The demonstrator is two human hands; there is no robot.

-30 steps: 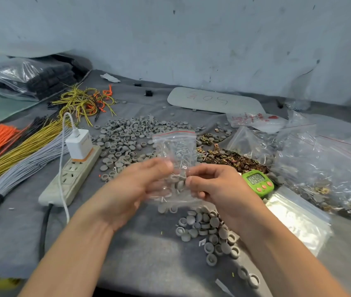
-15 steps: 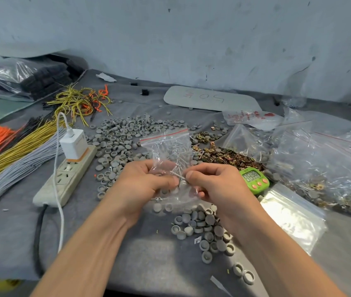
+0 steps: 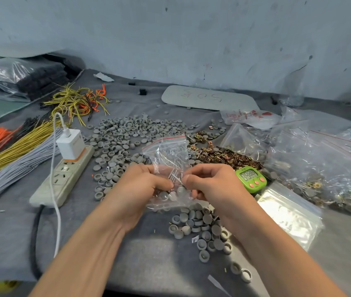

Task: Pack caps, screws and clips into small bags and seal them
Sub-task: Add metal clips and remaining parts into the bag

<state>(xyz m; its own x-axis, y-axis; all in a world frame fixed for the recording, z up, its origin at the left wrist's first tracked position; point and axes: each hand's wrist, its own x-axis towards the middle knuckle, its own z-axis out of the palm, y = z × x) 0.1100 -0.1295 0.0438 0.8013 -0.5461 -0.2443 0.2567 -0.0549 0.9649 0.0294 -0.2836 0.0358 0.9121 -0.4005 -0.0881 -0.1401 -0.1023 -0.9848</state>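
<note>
Nearest, a small heap of grey caps [image 3: 200, 224] lies on the table [image 3: 148, 258] between my wrists. Just past it, my left hand [image 3: 140, 185] and right hand [image 3: 211, 185] each pinch the small clear bag [image 3: 168, 155] with curled fingers, held above the table, caps and screws [image 3: 175, 175] inside. Beyond sit a green timer [image 3: 250, 179], brown clips [image 3: 223, 156] and a wider spread of caps [image 3: 127, 133].

On the flat white board [image 3: 208, 98] at the far side I read a handwritten "50", upside down to me; the fainter marks to its left I cannot make out. The green timer [image 3: 251, 179], right of centre, shows four digits too blurred to read. The red print on the plastic bag [image 3: 249, 116] beyond it is illegible.
</note>
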